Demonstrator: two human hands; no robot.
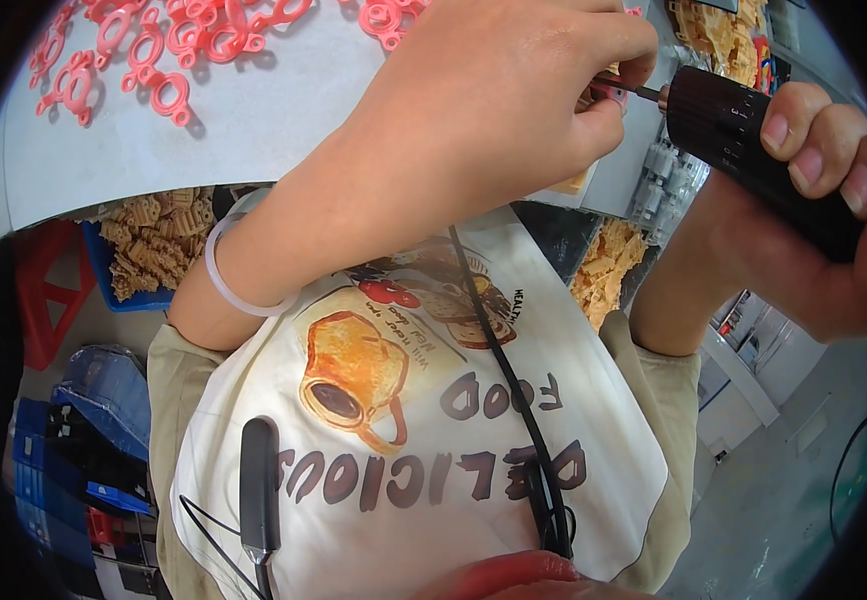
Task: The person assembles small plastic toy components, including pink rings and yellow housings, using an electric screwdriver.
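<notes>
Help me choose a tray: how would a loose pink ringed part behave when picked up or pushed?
The pink ringed part is probably light, being slim with an open middle. Its neatly round ring suggests stiff plastic. On the white tabletop, it would likely slide rather than roll, since it lies flat with jutting lugs.

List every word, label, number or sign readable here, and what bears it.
White apron: large dark lettering, upside down, plus smaller lines by food pictures; legible in part, wording withheld.
Black driver: small pale scale marks and figures; not copied.
White table, left edge: faint marks, too blurred to read.
</notes>
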